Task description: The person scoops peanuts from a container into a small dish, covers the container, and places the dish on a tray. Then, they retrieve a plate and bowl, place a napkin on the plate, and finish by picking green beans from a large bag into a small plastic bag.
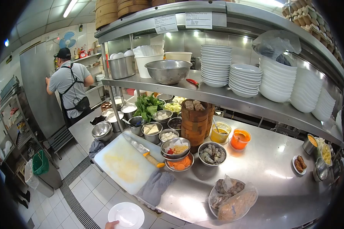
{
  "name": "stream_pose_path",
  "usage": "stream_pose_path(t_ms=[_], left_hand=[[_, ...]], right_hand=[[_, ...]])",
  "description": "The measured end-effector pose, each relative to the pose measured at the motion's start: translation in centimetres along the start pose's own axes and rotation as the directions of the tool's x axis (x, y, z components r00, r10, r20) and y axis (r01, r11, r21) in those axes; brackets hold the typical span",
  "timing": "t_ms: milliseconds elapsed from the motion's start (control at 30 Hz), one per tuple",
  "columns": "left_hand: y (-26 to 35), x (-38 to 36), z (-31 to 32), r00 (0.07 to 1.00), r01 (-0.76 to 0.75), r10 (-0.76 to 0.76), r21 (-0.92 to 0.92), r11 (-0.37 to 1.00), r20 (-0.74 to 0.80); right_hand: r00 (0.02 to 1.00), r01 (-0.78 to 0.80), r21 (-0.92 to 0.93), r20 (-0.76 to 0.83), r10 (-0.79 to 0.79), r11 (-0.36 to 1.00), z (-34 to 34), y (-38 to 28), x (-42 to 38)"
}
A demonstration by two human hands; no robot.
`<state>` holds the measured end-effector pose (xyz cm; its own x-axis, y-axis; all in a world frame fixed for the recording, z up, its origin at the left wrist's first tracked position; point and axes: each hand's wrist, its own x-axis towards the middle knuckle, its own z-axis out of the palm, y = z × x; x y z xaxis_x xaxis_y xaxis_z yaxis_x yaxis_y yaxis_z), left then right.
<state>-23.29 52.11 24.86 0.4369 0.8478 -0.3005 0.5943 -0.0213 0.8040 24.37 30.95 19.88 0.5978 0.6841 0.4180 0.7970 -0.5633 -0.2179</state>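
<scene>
Only a fingertip of one hand (111, 224) shows at the bottom edge, touching the round white ceramic plate (126, 215) held low over the tiled floor; which hand it is and its grip I cannot tell. Just beyond, a grey cloth (155, 187) hangs off the steel counter (271, 168), beside a white cutting board (122, 162) bearing a yellow-handled cleaver (143, 149).
</scene>
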Motion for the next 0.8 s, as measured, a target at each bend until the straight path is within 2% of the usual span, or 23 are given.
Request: stream_pose_path(t_ms=[33,67,100,133,167,200,267,300,333,367,400,433,467,533,667,700,767,800], left_hand=[[1.3,-0.1,0.5,0.982,0.17,-0.188,-0.411,0.896,-0.003],[1.8,-0.4,0.9,0.931,0.292,-0.357,-0.742,0.604,0.076],[1.4,-0.8,0.7,0.93,0.3,-0.358,-0.742,0.599,0.087],[0.7,-1.2,0.4,0.985,0.167,-0.168,-0.466,0.869,0.04],[0.3,-1.4,0.3,0.997,-0.032,0.04,-0.131,0.991,0.061],[0.8,-1.6,0.2,0.997,-0.034,0.043,-0.146,0.989,0.063],[1.9,-2.5,-0.1,0.922,-0.368,0.373,-0.065,0.927,0.1],[1.1,-1.1,1.4,0.999,-0.03,0.038,-0.614,0.789,-0.001],[0.0,0.3,3.5,0.941,0.205,-0.317,-0.942,0.266,0.115],[0.6,0.0,3.4,0.939,0.159,-0.339,-0.944,0.289,0.055],[1.0,-0.3,3.0,0.933,0.129,-0.358,-0.968,0.215,0.045],[1.9,-0.7,2.5,0.916,0.132,-0.4,-0.961,0.241,0.025],[1.5,-1.0,1.6,0.913,0.166,-0.404,-0.957,0.239,0.058],[0.4,-1.8,0.3,0.929,0.1,-0.37,-0.972,0.21,0.016],[-3.0,-3.7,-3.9,0.908,0.011,-0.414,-0.982,0.188,-0.069],[-3.2,-4.5,-5.4,0.893,0.016,-0.445,-0.983,0.184,-0.068],[-5.8,-6.2,-7.9,0.883,-0.033,-0.451,-0.975,0.219,-0.131],[-7.4,-7.1,-9.2,0.87,-0.036,-0.472,-0.974,0.226,-0.141]], right_hand=[[1.0,-0.001,-0.018,-0.026,0.001,1.0,0.1,0.0,0.1],[0.999,-0.004,-0.039,-0.047,0.002,0.999,0.0,0.1,-0.1],[0.998,-0.009,-0.062,-0.069,0.005,0.998,-0.1,0.2,-0.3],[0.996,-0.013,-0.086,-0.094,0.005,0.996,-0.3,0.4,-0.4],[0.993,-0.013,-0.111,-0.121,0.0,0.994,-0.5,0.5,-0.3],[0.989,-0.011,-0.136,-0.148,-0.01,0.991,-0.8,0.6,0.0],[0.982,0.0,-0.189,-0.187,-0.036,0.982,-1.5,0.7,-0.2],[0.979,0.008,-0.217,-0.195,-0.051,0.976,-2.2,0.8,-0.9],[0.98,0.017,-0.246,-0.19,-0.065,0.969,-3.0,1.0,-2.4],[0.982,0.027,-0.274,-0.174,-0.077,0.961,-4.1,0.7,-4.7],[0.988,0.063,-0.08,0.146,-0.051,0.995,-5.9,-0.3,-5.7],[0.984,0.104,0.029,0.145,-0.107,0.994,-5.9,-1.3,-7.3],[0.967,0.168,0.047,0.187,-0.174,0.985,-7.4,-3.3,-8.1],[0.882,0.28,0.218,0.325,-0.34,0.935,-10.1,-7.2,-8.7],[0.718,0.496,0.342,0.355,-0.599,0.798,-9.7,-15.0,-9.0],[0.689,0.541,0.393,0.3,-0.659,0.744,-9.7,-17.2,-8.5],[0.619,0.642,0.379,0.257,-0.742,0.667,-9.5,-22.2,-7.2],[0.615,0.644,0.481,0.139,-0.776,0.595,-10.0,-24.8,-6.0]])
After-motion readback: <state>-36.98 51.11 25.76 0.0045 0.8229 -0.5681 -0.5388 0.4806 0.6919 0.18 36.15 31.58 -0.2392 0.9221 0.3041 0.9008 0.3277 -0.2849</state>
